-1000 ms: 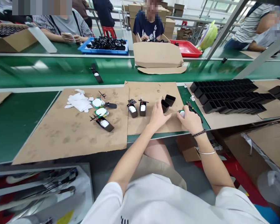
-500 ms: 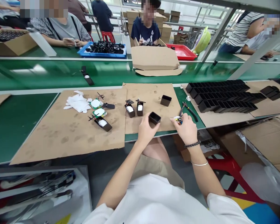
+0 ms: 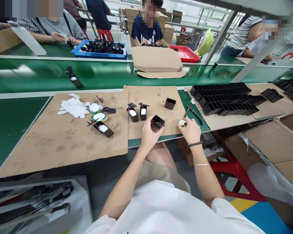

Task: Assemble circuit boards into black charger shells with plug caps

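My left hand (image 3: 150, 134) is closed around a black box-shaped housing (image 3: 158, 122), its open mouth facing up toward me. Between the fingers of my right hand (image 3: 190, 130) is a small part with a white round face and some yellow (image 3: 182, 123); its kind is not clear. Pliers (image 3: 194, 114) lie just beyond that hand. Past the left hand, another black housing (image 3: 170, 103) stands on the cardboard, and two filled housings (image 3: 132, 113) with white discs and wires sit further left.
Rows of black housings (image 3: 224, 97) fill the right side. On the left cardboard are white gloves (image 3: 73, 106), green circuit boards (image 3: 99, 117) and a filled housing (image 3: 104, 129). A green conveyor belt (image 3: 107, 76) runs behind, carrying one assembled unit (image 3: 74, 79). Co-workers sit opposite.
The view has turned slightly, shifting the scene left. My right hand has tilted, so the part's white face shows more. The left hand still holds the housing.
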